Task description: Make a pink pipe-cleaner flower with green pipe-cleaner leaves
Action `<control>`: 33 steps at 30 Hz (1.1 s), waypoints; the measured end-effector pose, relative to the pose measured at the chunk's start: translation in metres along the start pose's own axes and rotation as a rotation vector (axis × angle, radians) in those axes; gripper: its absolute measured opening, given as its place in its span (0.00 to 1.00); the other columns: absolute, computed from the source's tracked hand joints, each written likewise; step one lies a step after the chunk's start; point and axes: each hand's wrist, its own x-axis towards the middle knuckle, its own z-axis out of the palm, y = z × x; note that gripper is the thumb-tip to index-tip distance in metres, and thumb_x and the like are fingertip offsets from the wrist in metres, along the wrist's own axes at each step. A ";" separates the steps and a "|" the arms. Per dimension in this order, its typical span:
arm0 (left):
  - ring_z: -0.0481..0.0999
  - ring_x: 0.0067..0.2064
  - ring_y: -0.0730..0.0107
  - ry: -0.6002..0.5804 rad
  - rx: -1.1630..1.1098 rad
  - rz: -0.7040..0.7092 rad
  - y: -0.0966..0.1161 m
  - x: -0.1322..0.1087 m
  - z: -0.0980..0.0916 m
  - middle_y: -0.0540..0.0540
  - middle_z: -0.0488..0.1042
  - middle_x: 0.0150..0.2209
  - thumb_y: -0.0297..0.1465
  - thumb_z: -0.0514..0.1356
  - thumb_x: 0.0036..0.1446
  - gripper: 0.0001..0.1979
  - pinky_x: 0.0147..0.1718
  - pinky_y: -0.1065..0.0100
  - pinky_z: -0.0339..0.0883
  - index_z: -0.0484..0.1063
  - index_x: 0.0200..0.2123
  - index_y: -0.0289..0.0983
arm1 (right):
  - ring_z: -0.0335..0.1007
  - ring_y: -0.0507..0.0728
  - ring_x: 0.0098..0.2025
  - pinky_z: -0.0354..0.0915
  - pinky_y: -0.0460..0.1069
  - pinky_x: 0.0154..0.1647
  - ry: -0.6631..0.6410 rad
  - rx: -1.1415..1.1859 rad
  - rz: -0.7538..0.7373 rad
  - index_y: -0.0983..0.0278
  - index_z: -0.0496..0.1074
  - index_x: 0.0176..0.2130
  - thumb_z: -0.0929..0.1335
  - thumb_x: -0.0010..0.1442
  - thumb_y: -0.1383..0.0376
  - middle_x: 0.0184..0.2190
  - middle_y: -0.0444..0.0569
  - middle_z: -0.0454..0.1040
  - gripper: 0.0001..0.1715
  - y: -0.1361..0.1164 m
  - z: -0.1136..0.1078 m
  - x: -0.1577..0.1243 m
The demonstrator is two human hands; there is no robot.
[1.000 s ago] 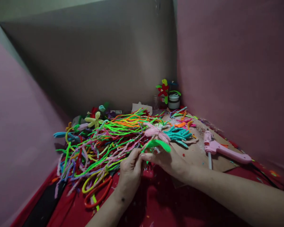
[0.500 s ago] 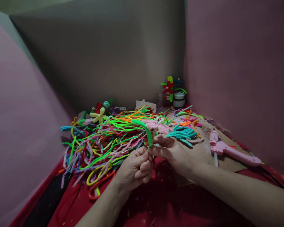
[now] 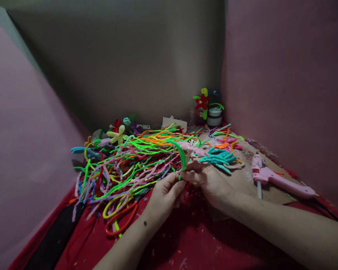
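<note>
A pipe-cleaner flower is between my hands, with a curved green leaf (image 3: 182,154) standing up and pale pink petals (image 3: 195,149) leaning to the right behind it. My right hand (image 3: 211,182) pinches it at the base of the leaf. My left hand (image 3: 167,193) has thumb and forefinger together at the short green end just below, touching the right fingertips. Most of the stem is hidden by the fingers. Behind my right hand lies a bunch of teal pipe-cleaner pieces (image 3: 219,159).
Loose pipe cleaners (image 3: 135,165) are heaped on the left. A pink glue gun (image 3: 281,182) rests on cardboard (image 3: 273,193) at the right. Red-handled scissors (image 3: 122,221) lie partly under the heap. Finished flowers (image 3: 202,102) and a lidded jar (image 3: 214,117) stand at the back.
The flower has shifted slightly right. My left hand has turned from curled fingers around the stem to a thumb-and-forefinger pinch. My right hand keeps its pinch.
</note>
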 end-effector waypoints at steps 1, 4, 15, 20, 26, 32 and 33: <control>0.58 0.19 0.79 0.053 0.113 0.049 -0.001 -0.001 0.001 0.55 0.62 0.19 0.36 0.55 0.56 0.09 0.19 0.75 0.53 0.67 0.29 0.36 | 0.61 0.51 0.27 0.57 0.48 0.33 0.012 -0.018 0.007 0.65 0.73 0.27 0.74 0.40 0.64 0.21 0.42 0.69 0.11 -0.001 0.001 -0.001; 0.60 0.24 0.76 0.157 0.346 0.181 -0.006 -0.003 0.003 0.53 0.64 0.22 0.34 0.55 0.56 0.07 0.25 0.74 0.56 0.70 0.32 0.37 | 0.59 0.50 0.25 0.56 0.47 0.30 0.016 -0.044 0.030 0.66 0.73 0.26 0.75 0.39 0.62 0.18 0.40 0.65 0.13 -0.005 0.004 -0.003; 0.56 0.16 0.79 0.158 0.129 0.006 0.003 -0.002 0.010 0.55 0.62 0.15 0.34 0.53 0.56 0.10 0.16 0.75 0.50 0.66 0.25 0.36 | 0.61 0.51 0.25 0.57 0.48 0.28 0.016 -0.012 0.047 0.66 0.72 0.26 0.75 0.38 0.57 0.21 0.43 0.69 0.18 -0.004 0.006 -0.005; 0.55 0.15 0.81 0.155 -0.005 -0.052 0.003 -0.001 0.012 0.55 0.62 0.15 0.37 0.55 0.55 0.13 0.15 0.76 0.48 0.65 0.23 0.35 | 0.61 0.50 0.24 0.57 0.46 0.27 0.036 0.015 0.064 0.66 0.72 0.26 0.75 0.37 0.59 0.21 0.42 0.69 0.17 -0.003 0.005 -0.003; 0.53 0.13 0.83 0.097 -0.235 -0.113 -0.001 0.002 0.005 0.56 0.62 0.14 0.38 0.60 0.51 0.12 0.13 0.77 0.44 0.67 0.27 0.35 | 0.61 0.49 0.23 0.58 0.46 0.26 -0.005 0.006 0.085 0.66 0.72 0.25 0.76 0.35 0.62 0.20 0.41 0.69 0.16 -0.006 0.006 -0.002; 0.51 0.12 0.85 0.043 -0.395 -0.158 0.006 0.002 0.000 0.57 0.61 0.13 0.35 0.60 0.51 0.10 0.13 0.78 0.44 0.66 0.29 0.34 | 0.66 0.52 0.26 0.63 0.49 0.31 -0.070 0.035 0.013 0.65 0.73 0.28 0.76 0.36 0.63 0.22 0.42 0.71 0.16 -0.006 0.007 -0.002; 0.51 0.12 0.85 0.029 -0.410 -0.167 0.007 0.002 0.000 0.57 0.61 0.13 0.35 0.60 0.51 0.09 0.13 0.78 0.44 0.66 0.29 0.34 | 0.66 0.52 0.27 0.63 0.49 0.32 -0.057 0.001 -0.001 0.65 0.74 0.28 0.75 0.38 0.63 0.23 0.43 0.71 0.15 -0.007 0.006 -0.003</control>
